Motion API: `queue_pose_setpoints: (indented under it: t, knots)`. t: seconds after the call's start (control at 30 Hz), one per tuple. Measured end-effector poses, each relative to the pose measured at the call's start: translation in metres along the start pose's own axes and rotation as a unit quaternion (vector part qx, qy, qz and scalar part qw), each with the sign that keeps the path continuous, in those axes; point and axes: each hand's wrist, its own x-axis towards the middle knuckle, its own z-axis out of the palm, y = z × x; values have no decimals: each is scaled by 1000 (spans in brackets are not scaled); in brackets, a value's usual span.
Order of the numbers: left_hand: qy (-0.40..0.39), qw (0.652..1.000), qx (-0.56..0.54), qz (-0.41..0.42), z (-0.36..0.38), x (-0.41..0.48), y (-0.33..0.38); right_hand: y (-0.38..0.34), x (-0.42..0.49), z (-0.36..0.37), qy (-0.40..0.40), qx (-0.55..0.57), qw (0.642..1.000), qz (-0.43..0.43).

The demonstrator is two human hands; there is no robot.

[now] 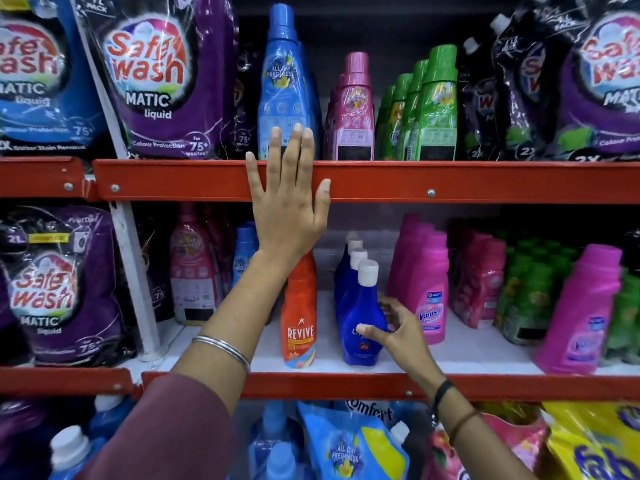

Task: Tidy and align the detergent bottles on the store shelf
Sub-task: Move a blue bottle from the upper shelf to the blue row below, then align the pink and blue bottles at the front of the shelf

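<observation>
My left hand (288, 199) lies flat and open against the red rail of the upper shelf (450, 181), fingertips touching the base of a tall blue bottle (282, 81). On the middle shelf (467, 355), my right hand (394, 332) curls around the front dark blue bottle with a white cap (360, 306), thumb on its label and fingers behind it. More such blue bottles line up behind it. An orange Revive bottle (299, 323) stands just left, partly hidden by my left wrist.
Pink (353, 109) and green bottles (433, 105) stand right of the blue one on the upper shelf. Purple Safewash pouches (159, 77) fill the left and right ends. Pink Vanish bottles (429, 292) and green bottles stand right of my right hand. Pouches crowd the lowest shelf.
</observation>
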Motion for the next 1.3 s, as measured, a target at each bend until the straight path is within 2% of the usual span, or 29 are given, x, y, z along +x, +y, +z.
queue_pose_setpoints:
  t: [0.53,0.63,0.73,0.9,1.03,1.13,1.3]
  knots:
    - [-41,999,-9,-14,-9,2,8,-1,-11,-3,-43,-11,999,-20]
    - [-56,998,-16,-4,-11,4,22,-11,-20,-21,11,-6,999,-47]
    - [-63,998,-20,3,-9,9,43,-17,-25,-53,125,-30,987,-97]
    - [-62,998,-17,6,-2,13,61,-24,-23,-121,324,-37,932,-157]
    - [-50,999,-11,8,3,14,66,-14,-23,-180,447,-105,878,-134]
    - [-42,999,-7,8,4,14,65,-7,-29,-205,460,-114,877,-82]
    - [-36,999,-2,5,6,13,65,18,-32,-221,396,-174,899,67]
